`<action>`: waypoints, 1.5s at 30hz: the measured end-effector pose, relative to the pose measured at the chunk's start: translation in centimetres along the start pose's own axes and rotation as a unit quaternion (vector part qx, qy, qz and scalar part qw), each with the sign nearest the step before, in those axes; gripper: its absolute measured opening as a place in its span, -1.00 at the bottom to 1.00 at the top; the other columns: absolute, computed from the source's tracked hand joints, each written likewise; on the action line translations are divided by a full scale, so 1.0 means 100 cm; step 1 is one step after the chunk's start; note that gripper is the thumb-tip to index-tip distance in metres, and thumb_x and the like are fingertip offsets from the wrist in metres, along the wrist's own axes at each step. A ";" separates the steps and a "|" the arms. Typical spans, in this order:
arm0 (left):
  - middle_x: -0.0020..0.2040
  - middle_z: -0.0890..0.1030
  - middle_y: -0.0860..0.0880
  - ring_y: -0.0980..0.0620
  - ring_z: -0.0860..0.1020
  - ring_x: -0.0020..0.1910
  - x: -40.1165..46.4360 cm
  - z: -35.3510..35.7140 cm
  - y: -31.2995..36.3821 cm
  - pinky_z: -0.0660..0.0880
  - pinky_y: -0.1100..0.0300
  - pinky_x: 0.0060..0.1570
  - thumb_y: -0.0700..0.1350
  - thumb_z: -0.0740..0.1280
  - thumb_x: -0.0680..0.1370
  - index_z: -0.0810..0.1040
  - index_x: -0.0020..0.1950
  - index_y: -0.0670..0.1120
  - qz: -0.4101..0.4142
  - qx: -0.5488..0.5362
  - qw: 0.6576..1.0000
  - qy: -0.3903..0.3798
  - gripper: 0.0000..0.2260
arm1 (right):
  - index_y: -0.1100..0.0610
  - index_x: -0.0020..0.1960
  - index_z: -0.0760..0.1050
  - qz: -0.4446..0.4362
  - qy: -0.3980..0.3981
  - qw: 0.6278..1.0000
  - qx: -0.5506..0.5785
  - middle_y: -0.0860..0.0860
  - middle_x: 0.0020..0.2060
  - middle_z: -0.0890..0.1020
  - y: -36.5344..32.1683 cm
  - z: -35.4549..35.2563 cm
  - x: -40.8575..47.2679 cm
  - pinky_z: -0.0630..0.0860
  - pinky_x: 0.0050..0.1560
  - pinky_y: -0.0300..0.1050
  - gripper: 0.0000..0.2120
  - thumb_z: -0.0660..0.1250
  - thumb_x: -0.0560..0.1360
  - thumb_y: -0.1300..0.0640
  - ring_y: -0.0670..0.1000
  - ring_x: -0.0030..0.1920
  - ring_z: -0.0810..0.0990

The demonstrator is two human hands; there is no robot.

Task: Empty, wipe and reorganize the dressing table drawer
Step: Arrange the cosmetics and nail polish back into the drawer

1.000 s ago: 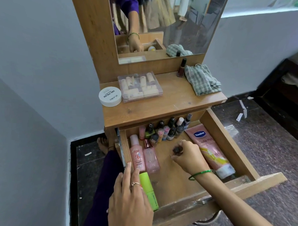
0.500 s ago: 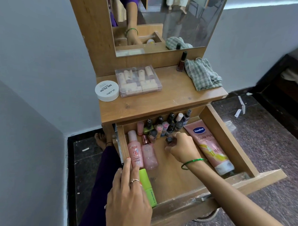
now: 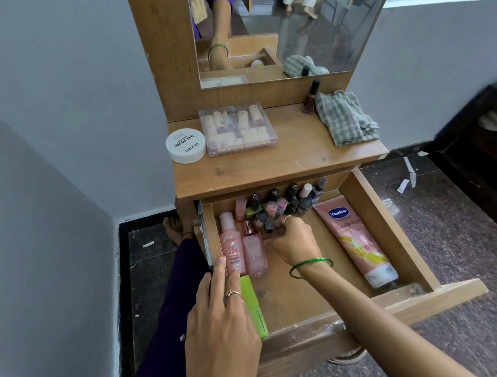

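The wooden drawer (image 3: 388, 220) is pulled out. Several nail polish bottles (image 3: 283, 202) stand along its back. Two pink bottles (image 3: 243, 246) lie at the left, a green tube (image 3: 253, 305) below them, and a pink Vaseline tube (image 3: 356, 238) at the right. My right hand (image 3: 292, 240) reaches to the row and pinches a small dark nail polish bottle (image 3: 268, 226) beside the others. My left hand (image 3: 221, 324) rests with straight fingers on the drawer's left wall, partly over the green tube.
On the tabletop (image 3: 297, 159) are a white round jar (image 3: 186, 145), a clear plastic box of small tubes (image 3: 237, 129), a dark nail polish bottle (image 3: 311, 97) and a checked cloth (image 3: 345, 118). A mirror (image 3: 279, 33) stands behind. Grey walls close in on the left.
My right hand has carried the small dark bottle from the drawer's middle to the back left, up to the row of nail polish bottles. My left hand has stayed put.
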State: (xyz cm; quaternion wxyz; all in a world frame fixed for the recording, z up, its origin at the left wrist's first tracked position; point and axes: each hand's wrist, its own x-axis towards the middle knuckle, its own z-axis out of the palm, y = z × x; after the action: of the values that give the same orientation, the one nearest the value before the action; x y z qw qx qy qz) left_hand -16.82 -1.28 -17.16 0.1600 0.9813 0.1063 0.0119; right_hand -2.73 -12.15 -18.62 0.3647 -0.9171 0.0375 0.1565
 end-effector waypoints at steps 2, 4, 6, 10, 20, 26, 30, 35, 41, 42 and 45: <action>0.28 0.52 -0.08 -0.14 0.57 0.13 0.000 0.000 0.000 0.62 -0.01 -0.25 -0.24 0.43 0.31 0.58 0.19 -0.15 0.000 0.003 1.000 -0.001 -0.57 | 0.19 0.01 0.53 0.006 0.000 1.000 0.029 0.07 -0.11 0.61 0.000 0.001 0.000 0.35 -0.45 -0.51 -0.77 0.41 0.37 0.29 -0.07 -0.20 0.50; 0.28 0.52 -0.08 -0.14 0.57 0.13 0.000 0.000 -0.001 0.62 0.00 -0.26 -0.24 0.43 0.31 0.58 0.19 -0.15 0.001 0.006 1.000 -0.001 -0.57 | 0.17 0.00 0.50 0.011 -0.001 0.999 0.036 0.03 -0.15 0.58 -0.001 0.000 -0.001 0.36 -0.44 -0.50 -0.77 0.42 0.36 0.29 -0.06 -0.19 0.50; 0.29 0.52 -0.08 -0.14 0.57 0.13 0.000 0.000 -0.001 0.62 0.00 -0.26 -0.23 0.44 0.31 0.58 0.19 -0.16 0.001 0.003 1.000 -0.001 -0.56 | 0.13 -0.03 0.47 0.010 -0.009 1.000 0.019 0.05 -0.11 0.60 0.000 -0.001 -0.001 0.40 -0.34 -0.39 -0.77 0.42 0.36 0.29 -0.04 -0.15 0.53; 0.29 0.52 -0.08 -0.14 0.57 0.13 -0.001 -0.001 0.000 0.62 0.01 -0.26 -0.22 0.46 0.28 0.58 0.17 -0.14 0.002 0.008 1.000 -0.004 -0.55 | 0.09 -0.13 0.45 -0.009 -0.006 0.998 -0.067 0.05 -0.12 0.60 -0.001 -0.023 -0.009 0.40 -0.37 -0.30 -0.81 0.40 0.36 0.30 0.00 -0.20 0.57; 0.25 0.54 -0.11 -0.17 0.59 0.11 0.000 0.000 0.000 0.60 -0.02 -0.27 -0.20 0.51 0.26 0.58 0.15 -0.14 0.000 0.020 1.000 -0.009 -0.54 | 0.29 0.02 0.45 0.037 -0.063 0.871 0.486 0.21 -0.03 0.57 -0.091 -0.102 -0.012 0.62 0.02 -0.11 -0.89 0.31 0.49 0.34 0.11 0.03 0.61; 0.29 0.51 -0.09 -0.15 0.57 0.14 0.000 0.000 -0.001 0.62 -0.02 -0.29 -0.22 0.45 0.31 0.57 0.18 -0.15 0.004 0.005 1.000 -0.003 -0.57 | 0.23 0.45 0.11 0.132 -0.083 0.686 0.711 0.28 0.45 0.14 -0.123 -0.083 0.002 0.40 0.28 0.28 -0.48 0.18 0.54 0.36 0.36 0.40 0.24; 0.27 0.53 -0.10 -0.16 0.58 0.12 0.000 -0.001 0.000 0.62 -0.02 -0.30 -0.24 0.46 0.28 0.59 0.16 -0.16 0.008 0.000 1.000 -0.002 -0.56 | 0.19 0.50 0.04 0.139 -0.070 0.671 0.725 0.20 0.50 0.08 -0.141 -0.074 0.004 0.21 0.44 0.18 -0.52 0.07 0.62 0.24 0.23 0.49 0.11; 0.26 0.54 -0.11 -0.17 0.58 0.11 0.001 -0.001 0.000 0.62 -0.02 -0.32 -0.24 0.50 0.25 0.59 0.15 -0.17 0.009 -0.006 1.000 -0.004 -0.54 | 0.19 0.48 0.10 0.143 -0.043 0.655 0.741 0.15 0.47 0.19 -0.152 -0.065 0.028 0.41 0.27 0.05 -0.56 0.04 0.61 0.20 0.19 0.43 0.26; 0.26 0.54 -0.12 -0.17 0.58 0.11 0.000 -0.001 -0.001 0.61 -0.01 -0.34 -0.25 0.45 0.26 0.60 0.14 -0.19 0.014 -0.005 1.000 0.002 -0.56 | 0.13 0.39 0.22 0.180 0.017 0.560 0.809 0.16 0.37 0.22 -0.156 -0.062 0.036 0.55 0.15 0.08 -0.57 0.17 0.53 0.25 0.24 0.27 0.38; 0.26 0.53 -0.12 -0.18 0.58 0.12 0.000 -0.001 -0.001 0.61 -0.01 -0.34 -0.26 0.45 0.27 0.60 0.15 -0.19 0.015 -0.005 1.000 0.002 -0.56 | 0.14 0.37 0.24 0.172 0.026 0.568 0.804 0.17 0.35 0.23 -0.158 -0.061 0.034 0.56 0.14 0.05 -0.59 0.17 0.54 0.27 0.22 0.23 0.42; 0.26 0.53 -0.12 -0.17 0.58 0.11 0.000 0.000 -0.001 0.61 -0.01 -0.33 -0.26 0.46 0.25 0.59 0.15 -0.18 0.015 -0.003 1.000 -0.003 -0.54 | 0.20 0.34 0.31 0.153 0.061 0.601 0.782 0.21 0.35 0.25 -0.167 -0.067 0.030 0.56 0.17 -0.02 -0.64 0.21 0.55 0.31 0.18 0.09 0.47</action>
State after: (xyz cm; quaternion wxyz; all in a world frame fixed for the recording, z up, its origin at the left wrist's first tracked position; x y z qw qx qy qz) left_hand -16.88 -1.16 -17.19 0.1632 0.9823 0.0914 0.0116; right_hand 4.96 -4.37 -3.98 0.9104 -0.2692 0.3075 0.0647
